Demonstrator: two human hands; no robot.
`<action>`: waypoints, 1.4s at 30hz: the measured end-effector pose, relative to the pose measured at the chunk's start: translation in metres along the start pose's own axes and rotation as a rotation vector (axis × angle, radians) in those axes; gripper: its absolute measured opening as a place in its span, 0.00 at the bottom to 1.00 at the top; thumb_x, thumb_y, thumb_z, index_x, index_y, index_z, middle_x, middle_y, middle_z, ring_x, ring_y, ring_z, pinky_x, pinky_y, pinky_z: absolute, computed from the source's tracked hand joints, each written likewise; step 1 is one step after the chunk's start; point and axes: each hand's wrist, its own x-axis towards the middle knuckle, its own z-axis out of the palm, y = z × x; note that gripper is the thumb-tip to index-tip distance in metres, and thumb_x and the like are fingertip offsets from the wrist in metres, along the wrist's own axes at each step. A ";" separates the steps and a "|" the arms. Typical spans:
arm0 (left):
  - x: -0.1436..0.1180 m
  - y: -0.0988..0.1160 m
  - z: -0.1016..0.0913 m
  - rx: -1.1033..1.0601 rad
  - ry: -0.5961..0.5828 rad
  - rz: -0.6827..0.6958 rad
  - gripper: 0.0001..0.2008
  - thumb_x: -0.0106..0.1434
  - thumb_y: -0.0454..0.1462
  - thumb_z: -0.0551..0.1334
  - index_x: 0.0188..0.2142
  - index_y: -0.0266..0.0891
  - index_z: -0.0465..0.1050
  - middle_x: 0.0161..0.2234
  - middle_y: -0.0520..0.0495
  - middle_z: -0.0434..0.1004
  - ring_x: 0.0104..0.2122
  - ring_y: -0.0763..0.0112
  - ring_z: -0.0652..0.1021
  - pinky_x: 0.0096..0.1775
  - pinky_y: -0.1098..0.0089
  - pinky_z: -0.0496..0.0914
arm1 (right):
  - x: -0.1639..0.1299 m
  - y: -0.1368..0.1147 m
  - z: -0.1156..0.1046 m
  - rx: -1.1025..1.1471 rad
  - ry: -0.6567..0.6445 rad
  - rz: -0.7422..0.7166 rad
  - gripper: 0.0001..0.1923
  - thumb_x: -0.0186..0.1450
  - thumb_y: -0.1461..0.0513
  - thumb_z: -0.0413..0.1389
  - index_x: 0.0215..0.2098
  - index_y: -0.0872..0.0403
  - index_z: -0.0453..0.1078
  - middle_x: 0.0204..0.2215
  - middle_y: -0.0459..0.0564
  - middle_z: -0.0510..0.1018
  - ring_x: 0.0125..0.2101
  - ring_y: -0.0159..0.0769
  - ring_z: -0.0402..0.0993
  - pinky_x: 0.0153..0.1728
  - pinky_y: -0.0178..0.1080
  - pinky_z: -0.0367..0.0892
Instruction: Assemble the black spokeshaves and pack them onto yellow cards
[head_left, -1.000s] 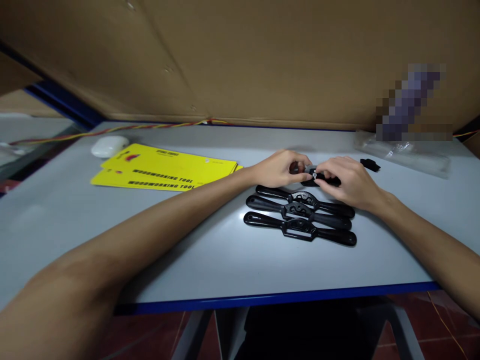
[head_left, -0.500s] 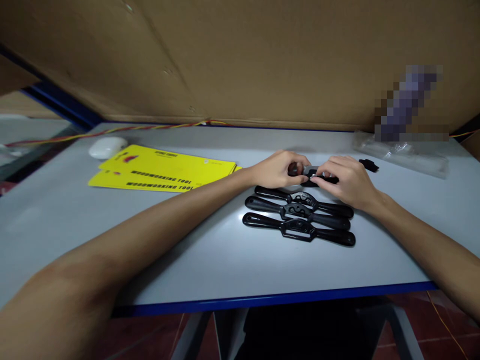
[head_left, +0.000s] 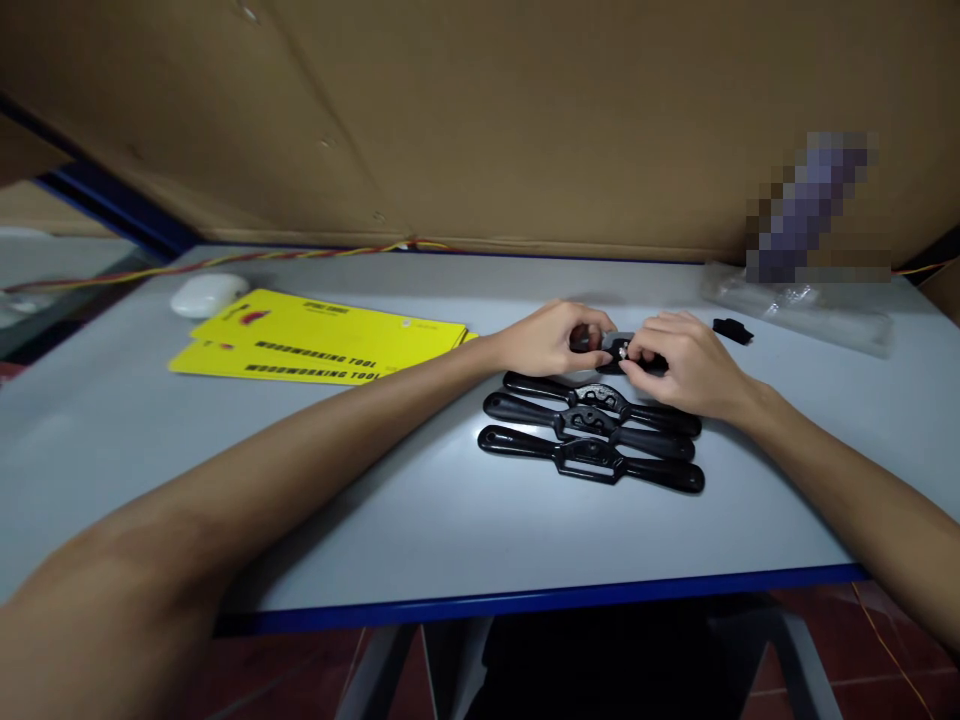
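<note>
My left hand [head_left: 559, 338] is closed round one end of a black spokeshave [head_left: 616, 352], whose grey blade part shows between my hands. The fingers of my right hand [head_left: 686, 362] are pinched at a small silver screw [head_left: 622, 351] in its middle; their grip hides most of the other handle. In front of my hands, three more black spokeshaves lie side by side: a far one [head_left: 604, 398], a middle one [head_left: 592, 420] and a near one [head_left: 591, 455]. A small black part [head_left: 733, 331] rests to the right of my right hand.
Yellow printed sheets [head_left: 322, 335] reading "WOODWORKING TOOL" lie at the left, beside a white rounded object [head_left: 210, 294]. Clear plastic wrapping [head_left: 810, 315] lies at the back right, near a blurred-out object. A cardboard wall [head_left: 480, 130] and twisted wires [head_left: 300, 254] run along the table's [head_left: 420, 540] back.
My right fingers have shifted slightly at the middle of the held spokeshave, showing more of the silver screw. My left hand keeps its hold. The whole view has moved a little.
</note>
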 end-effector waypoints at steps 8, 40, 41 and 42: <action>0.000 -0.001 0.001 0.026 0.005 0.011 0.16 0.61 0.45 0.64 0.41 0.34 0.81 0.26 0.52 0.73 0.26 0.74 0.69 0.29 0.73 0.63 | -0.003 0.002 0.002 -0.026 0.053 0.033 0.08 0.71 0.57 0.57 0.39 0.52 0.75 0.29 0.47 0.78 0.30 0.37 0.69 0.38 0.41 0.58; -0.001 0.000 0.000 0.023 -0.001 0.005 0.17 0.61 0.45 0.64 0.42 0.35 0.81 0.27 0.51 0.75 0.26 0.73 0.70 0.30 0.72 0.65 | -0.004 0.003 -0.009 -0.177 0.001 -0.124 0.18 0.69 0.64 0.50 0.47 0.53 0.82 0.32 0.51 0.79 0.32 0.39 0.69 0.37 0.43 0.55; -0.001 0.000 0.000 0.026 -0.001 0.001 0.17 0.61 0.45 0.64 0.42 0.34 0.81 0.27 0.51 0.75 0.26 0.73 0.70 0.30 0.73 0.65 | -0.004 0.004 -0.010 -0.188 0.010 -0.119 0.17 0.69 0.64 0.51 0.46 0.53 0.82 0.32 0.51 0.79 0.32 0.40 0.69 0.36 0.43 0.54; -0.001 0.000 0.000 0.026 -0.002 -0.002 0.17 0.61 0.45 0.65 0.42 0.34 0.81 0.26 0.52 0.74 0.26 0.74 0.70 0.30 0.73 0.64 | -0.004 0.005 -0.010 -0.197 0.016 -0.116 0.16 0.68 0.64 0.51 0.44 0.53 0.82 0.32 0.51 0.79 0.31 0.40 0.69 0.36 0.43 0.53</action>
